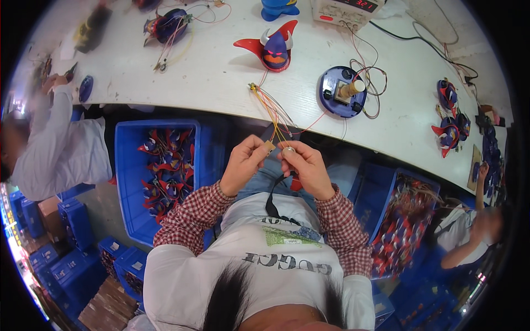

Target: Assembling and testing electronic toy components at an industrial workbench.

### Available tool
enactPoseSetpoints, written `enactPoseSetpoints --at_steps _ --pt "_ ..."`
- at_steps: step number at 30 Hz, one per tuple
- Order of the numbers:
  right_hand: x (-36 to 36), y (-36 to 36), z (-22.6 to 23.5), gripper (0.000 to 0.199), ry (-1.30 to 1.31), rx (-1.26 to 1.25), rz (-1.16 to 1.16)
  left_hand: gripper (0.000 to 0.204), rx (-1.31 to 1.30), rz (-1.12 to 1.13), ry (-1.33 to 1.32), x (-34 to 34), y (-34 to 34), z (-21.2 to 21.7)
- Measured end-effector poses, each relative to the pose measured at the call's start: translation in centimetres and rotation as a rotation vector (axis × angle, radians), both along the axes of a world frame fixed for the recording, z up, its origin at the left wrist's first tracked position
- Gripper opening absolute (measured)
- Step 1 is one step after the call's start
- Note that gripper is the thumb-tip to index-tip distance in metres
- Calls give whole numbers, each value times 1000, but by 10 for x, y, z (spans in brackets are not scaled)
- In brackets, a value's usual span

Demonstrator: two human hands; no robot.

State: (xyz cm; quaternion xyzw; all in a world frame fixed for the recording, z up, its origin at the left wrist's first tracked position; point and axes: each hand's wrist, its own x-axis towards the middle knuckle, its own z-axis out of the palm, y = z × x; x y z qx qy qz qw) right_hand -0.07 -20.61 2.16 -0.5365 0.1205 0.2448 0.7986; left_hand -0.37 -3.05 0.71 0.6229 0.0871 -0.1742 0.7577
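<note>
Between the fingertips of my left hand (241, 165) is a small tan circuit board (269, 146), pinched at its edge. My right hand (310, 170) pinches a small round silver part (289, 150) with wires on it. Thin yellow and red wires (269, 108) run from both pieces up over the table edge. They lead toward a purple toy head (275, 54) with silver horns and a red collar, which stands on the white table (215, 83). Both hands are close together above my lap, just in front of the table.
A round blue fixture (327, 94) with a knobbed post sits right of the wires, cabled toward a power supply (343, 14). Blue bins (126, 182) of toy heads flank me, the right bin (381, 220) heaped full. Co-workers (77, 146) sit on both sides. More toy heads (169, 26) lie on the table.
</note>
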Motion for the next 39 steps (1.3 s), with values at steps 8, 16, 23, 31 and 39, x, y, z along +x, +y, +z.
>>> enactPoseSetpoints --at_steps 8,16,23,31,39 --pt "4 -1 11 6 -44 -215 120 6 -19 79 77 2 -8 -1" --pt "-1 14 -17 13 -844 -649 -14 4 -87 94 104 2 -12 -12" --pt "-1 12 -22 17 -872 -693 8 6 -146 94 135 4 -13 -12" --pt "1 9 -24 19 -961 -772 31 7 -145 82 130 6 -12 -17" --pt "1 9 -28 20 -999 -809 64 8 -153 95 136 5 -13 -21"
